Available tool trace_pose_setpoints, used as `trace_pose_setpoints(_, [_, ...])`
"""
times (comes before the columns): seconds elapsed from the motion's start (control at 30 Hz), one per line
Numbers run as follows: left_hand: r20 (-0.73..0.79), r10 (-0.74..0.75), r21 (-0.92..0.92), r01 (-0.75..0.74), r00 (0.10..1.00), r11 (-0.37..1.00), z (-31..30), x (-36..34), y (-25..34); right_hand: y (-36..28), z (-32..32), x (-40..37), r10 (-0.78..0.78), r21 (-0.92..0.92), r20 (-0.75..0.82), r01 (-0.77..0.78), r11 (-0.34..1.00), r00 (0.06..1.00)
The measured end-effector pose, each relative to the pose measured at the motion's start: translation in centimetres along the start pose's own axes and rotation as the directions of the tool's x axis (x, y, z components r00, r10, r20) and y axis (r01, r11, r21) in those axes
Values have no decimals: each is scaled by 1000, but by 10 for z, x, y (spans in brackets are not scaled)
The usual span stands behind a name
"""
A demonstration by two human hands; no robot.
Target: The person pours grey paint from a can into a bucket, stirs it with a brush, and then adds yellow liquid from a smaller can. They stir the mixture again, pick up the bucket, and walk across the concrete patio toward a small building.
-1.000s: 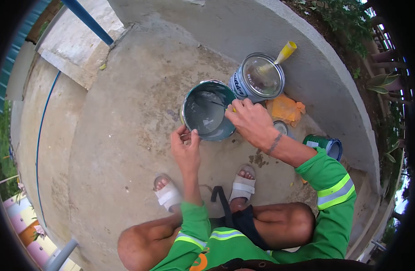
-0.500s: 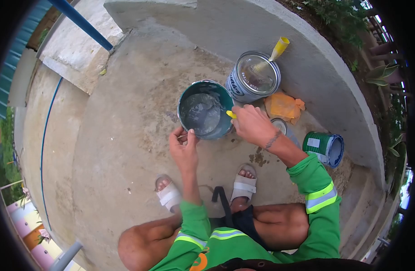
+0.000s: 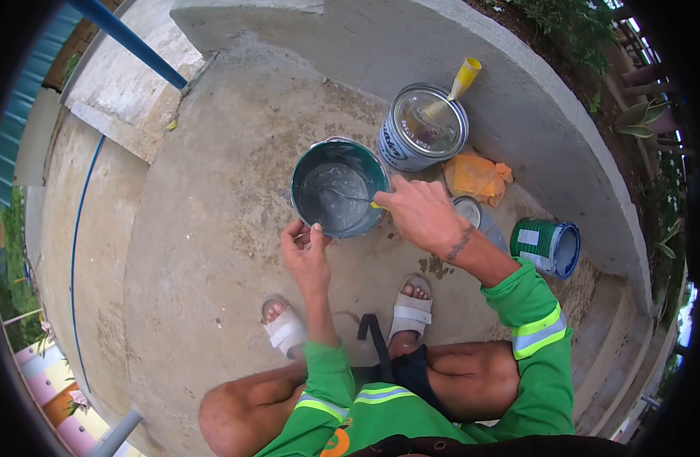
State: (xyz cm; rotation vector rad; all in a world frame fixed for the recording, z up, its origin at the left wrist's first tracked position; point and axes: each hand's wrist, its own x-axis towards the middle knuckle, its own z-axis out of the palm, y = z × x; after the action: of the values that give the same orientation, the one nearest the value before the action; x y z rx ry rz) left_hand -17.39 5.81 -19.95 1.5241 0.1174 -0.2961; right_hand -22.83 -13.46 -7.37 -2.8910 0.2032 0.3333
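The fingers of your left hand pinch the rim of the green pail, by the floor's wall edge. Your right hand grips the yellow-handled tool. Grey stuff is in, but looks streaky, not smooth.

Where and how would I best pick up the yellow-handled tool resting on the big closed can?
Take the wide yellow handle, coming down from above at its free end, with fingers on both long sides. It sticks out past the rim of the lid, so it looks easier to close around than the narrower part lying over the lid.
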Motion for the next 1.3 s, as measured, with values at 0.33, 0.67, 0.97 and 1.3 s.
trace_pose_setpoints(0.33, [50,41,91,-45,998,995,2,-3,2,0,14,21,169,123,46,-173,977,985])
trace_pose_setpoints(0.67, [58,54,95,-60,997,994,6,-8,3,28,11,0,229,409,235,-310,858,945])
trace_pose_setpoints(0.97, [63,60,106,-67,996,992,5,-6,5,14,-12,-15,144,10,-47,-143,990,989])
trace_pose_setpoints(1.3, [31,29,55,-30,999,998,8,-4,0,23,4,10,156,241,96,-175,955,983])
